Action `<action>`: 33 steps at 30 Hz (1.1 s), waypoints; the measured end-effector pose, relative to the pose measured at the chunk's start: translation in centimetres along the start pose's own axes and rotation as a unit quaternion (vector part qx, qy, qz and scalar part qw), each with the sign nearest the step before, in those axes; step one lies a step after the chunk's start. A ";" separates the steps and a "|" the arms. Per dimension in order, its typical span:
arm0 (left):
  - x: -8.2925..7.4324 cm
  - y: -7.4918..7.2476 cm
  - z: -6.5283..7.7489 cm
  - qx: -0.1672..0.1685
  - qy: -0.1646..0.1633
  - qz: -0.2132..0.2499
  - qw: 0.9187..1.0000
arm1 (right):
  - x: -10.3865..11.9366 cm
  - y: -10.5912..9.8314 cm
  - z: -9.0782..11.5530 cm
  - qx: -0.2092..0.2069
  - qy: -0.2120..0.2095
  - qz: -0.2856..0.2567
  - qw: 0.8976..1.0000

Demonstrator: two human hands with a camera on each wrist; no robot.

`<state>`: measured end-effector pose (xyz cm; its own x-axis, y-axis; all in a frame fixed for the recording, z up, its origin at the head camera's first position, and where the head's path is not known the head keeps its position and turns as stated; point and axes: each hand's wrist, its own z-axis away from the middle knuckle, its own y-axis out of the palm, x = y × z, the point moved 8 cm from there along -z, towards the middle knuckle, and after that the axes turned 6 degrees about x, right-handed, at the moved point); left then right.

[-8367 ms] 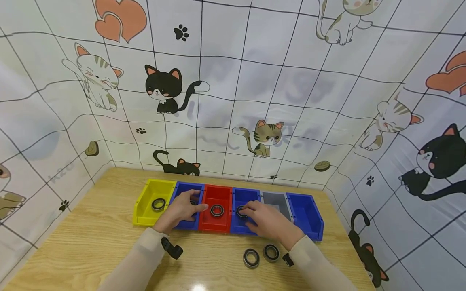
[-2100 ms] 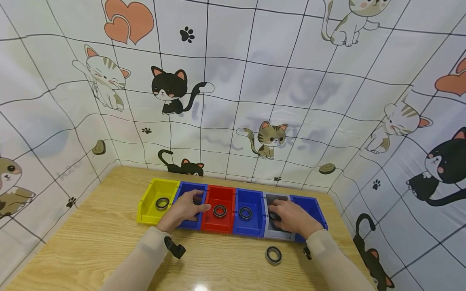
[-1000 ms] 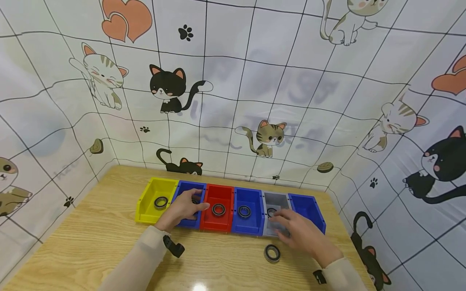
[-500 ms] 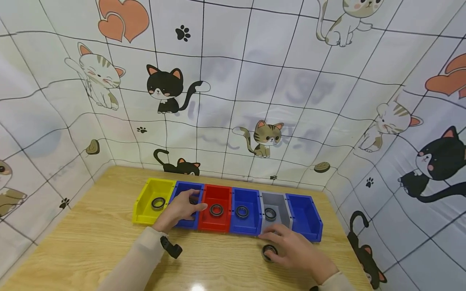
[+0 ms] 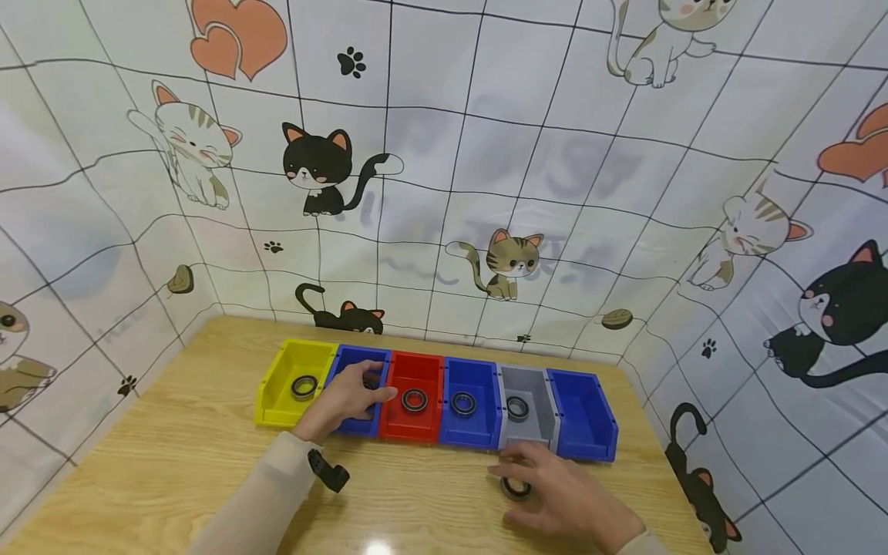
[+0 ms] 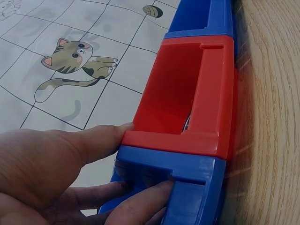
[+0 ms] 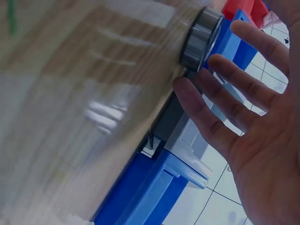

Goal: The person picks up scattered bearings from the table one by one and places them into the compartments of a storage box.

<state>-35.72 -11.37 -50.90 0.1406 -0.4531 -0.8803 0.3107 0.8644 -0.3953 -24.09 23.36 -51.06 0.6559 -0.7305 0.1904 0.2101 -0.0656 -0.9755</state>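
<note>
My left hand (image 5: 347,397) rests over the left blue bin (image 5: 361,354), its fingers inside and partly hiding a bearing. In the left wrist view, the thumb touches the rim of the red bin (image 6: 218,93). My right hand (image 5: 562,493) hovers around the last ball bearing (image 5: 516,489) on the table, partly covering it. Its fingers are extended and apart from the bearing (image 7: 201,40) in the right wrist view. Further bearings lie in the yellow bin (image 5: 304,388), the red bin (image 5: 415,401), the middle blue bin (image 5: 463,404) and the grey bin (image 5: 517,409).
The bins stand joined in a row on a wooden table (image 5: 416,501). At the right end is a blue bin (image 5: 583,420) with no bearing visible in it. A cat-patterned curtain (image 5: 430,154) hangs behind and at both sides.
One of the two table bearings now lies in the grey bin, released there by my right hand. That hand has drawn back to the remaining table bearing. My left hand has stayed put.
</note>
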 end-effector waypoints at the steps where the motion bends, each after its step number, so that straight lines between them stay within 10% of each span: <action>1: 0.0 0.0 0.0 0.000 0.000 0.000 1.000 | 0.0 0.2 0.0 0.003 0.002 -0.001 1.000; 15: 0.0 0.1 0.0 0.004 -0.004 -0.003 1.000 | -0.3 1.4 0.6 0.036 0.051 -0.039 0.997; 33: 0.0 -0.1 0.1 -0.004 0.001 -0.001 1.000 | 0.3 0.8 0.3 -0.022 -0.017 -0.004 1.000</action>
<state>-35.69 -11.43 -50.85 0.1374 -0.4546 -0.8800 0.3039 0.8650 -0.3994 -23.54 23.27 -51.80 0.6784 -0.7064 0.2018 0.1839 -0.1027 -0.9776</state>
